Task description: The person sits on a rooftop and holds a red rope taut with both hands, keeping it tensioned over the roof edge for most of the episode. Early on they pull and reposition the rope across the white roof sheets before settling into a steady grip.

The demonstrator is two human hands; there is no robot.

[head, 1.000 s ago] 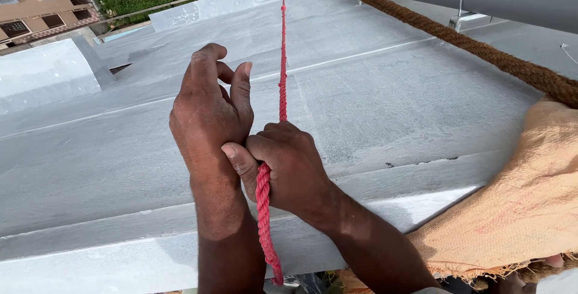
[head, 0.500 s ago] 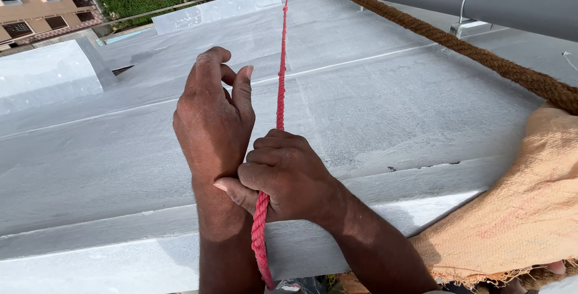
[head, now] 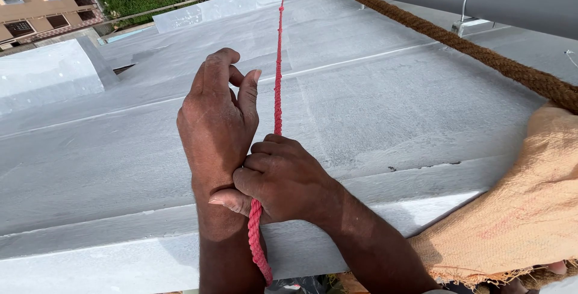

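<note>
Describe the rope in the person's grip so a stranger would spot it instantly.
Start at the wide grey roof slab; two ropes run across it. The red rope stretches straight up the middle, clenched in the right hand, with the left hand beside it. It is thin and bright red, unlike the thick brown rope on the right.

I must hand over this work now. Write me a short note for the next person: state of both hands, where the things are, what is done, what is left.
Right hand: fist closed on the red rope, thumb toward you.
Left hand: beside the rope, fingers loosely curled, wrist against the right fist; no clear grip.
Red rope: runs taut across the grey roof to the far edge; short tail hangs below the fist.
Brown rope: on the right, over the burlap cloth, untouched.
Done: rope held taut.
Left: no knot or tie visible.
</note>
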